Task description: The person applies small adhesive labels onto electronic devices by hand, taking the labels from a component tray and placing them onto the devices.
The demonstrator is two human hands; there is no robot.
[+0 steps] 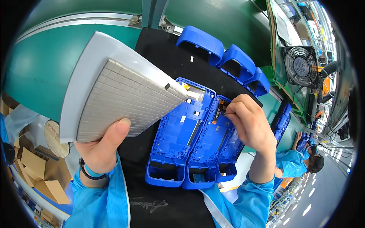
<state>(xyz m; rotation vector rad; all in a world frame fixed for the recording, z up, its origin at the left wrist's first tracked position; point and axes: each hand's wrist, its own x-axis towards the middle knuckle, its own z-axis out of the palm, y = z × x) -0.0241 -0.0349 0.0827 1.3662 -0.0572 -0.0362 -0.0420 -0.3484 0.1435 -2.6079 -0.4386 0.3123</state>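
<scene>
My left hand (102,150) grips a sheet of grey foam pads (125,97) cut into a grid on white backing, thumb on top. One dark small gap or piece shows near its right corner. The sheet tilts over the upper left part of a blue plastic housing (173,133). Beside it lies a second blue housing (207,146) with a dark part and orange strip near its far end. Over that end my right hand (253,123) is closed in a pinch; its fingertips hide whatever they hold. A third blue housing (230,152) is partly covered by this hand.
Several blue frame pieces (201,41) stand at the far edge of the black mat (159,49) on a green bench. A fan (300,66) is at the right, with a co-worker (296,163) beyond. Open cardboard boxes (42,167) sit at the lower left.
</scene>
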